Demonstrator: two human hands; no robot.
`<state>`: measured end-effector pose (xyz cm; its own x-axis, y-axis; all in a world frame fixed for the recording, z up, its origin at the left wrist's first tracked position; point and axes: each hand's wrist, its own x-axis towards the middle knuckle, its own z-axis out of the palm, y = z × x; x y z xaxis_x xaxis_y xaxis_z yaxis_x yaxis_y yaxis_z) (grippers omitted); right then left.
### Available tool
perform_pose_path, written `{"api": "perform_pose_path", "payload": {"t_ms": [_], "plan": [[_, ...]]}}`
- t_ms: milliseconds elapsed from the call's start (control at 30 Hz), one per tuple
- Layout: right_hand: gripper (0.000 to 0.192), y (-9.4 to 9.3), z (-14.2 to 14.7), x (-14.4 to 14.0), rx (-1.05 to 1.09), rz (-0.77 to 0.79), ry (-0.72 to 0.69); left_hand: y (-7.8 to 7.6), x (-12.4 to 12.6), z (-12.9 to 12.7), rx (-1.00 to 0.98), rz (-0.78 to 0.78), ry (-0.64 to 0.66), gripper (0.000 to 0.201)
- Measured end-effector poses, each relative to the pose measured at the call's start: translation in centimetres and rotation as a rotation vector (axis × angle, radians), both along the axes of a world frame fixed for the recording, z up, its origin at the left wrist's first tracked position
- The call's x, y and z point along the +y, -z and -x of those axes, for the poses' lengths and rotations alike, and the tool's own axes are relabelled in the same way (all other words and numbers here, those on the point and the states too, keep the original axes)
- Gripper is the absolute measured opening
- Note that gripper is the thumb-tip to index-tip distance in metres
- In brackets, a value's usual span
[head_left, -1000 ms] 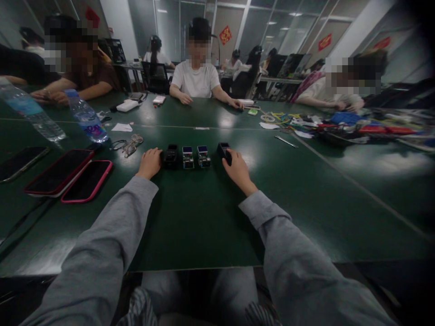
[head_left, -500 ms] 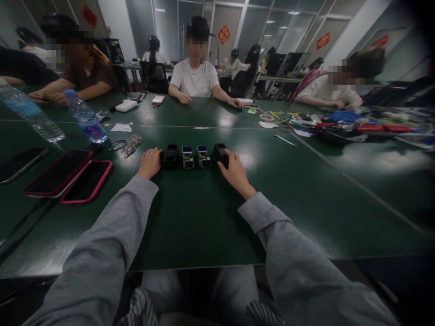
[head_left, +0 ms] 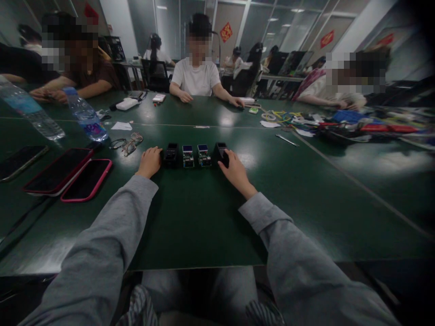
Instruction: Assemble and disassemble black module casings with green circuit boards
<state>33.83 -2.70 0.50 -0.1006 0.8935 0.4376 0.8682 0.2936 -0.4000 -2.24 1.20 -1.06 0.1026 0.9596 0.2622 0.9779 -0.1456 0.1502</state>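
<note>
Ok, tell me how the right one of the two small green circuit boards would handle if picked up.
The right circuit board probably feels stiff, given its flat, rigid-looking screen. Uncased, it may be fragile if squeezed. Being small, it is likely light.

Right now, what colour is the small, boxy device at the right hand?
Black: the small, boxy device at the right hand, seen in the head view.
</note>
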Motion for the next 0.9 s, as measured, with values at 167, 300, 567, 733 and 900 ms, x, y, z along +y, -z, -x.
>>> {"api": "perform_pose_path", "payload": {"t_ms": [167,300,567,733,900], "plan": [[0.058,-0.32,0.15,-0.32,0.014,0.007,-0.002,-0.14,-0.17,-0.06,0.018,-0.014,-0.004,0.05],[0.058,-0.47,0.15,-0.61,0.018,0.018,-0.005,-0.25,-0.23,-0.1,0.026,-0.012,-0.005,0.051],[0.06,0.08,0.17,-0.33,0.017,-0.038,-0.005,-0.13,-0.08,-0.05,0.034,-0.017,-0.006,0.05],[0.054,0.33,0.03,0.14,0.028,-0.099,-0.015,-0.05,-0.1,0.02,0.032,-0.015,-0.002,0.05],[0.046,0.03,0.06,0.22,0.05,-0.1,-0.04,-0.07,-0.1,0.02,0.035,-0.014,0.001,0.05]]}}
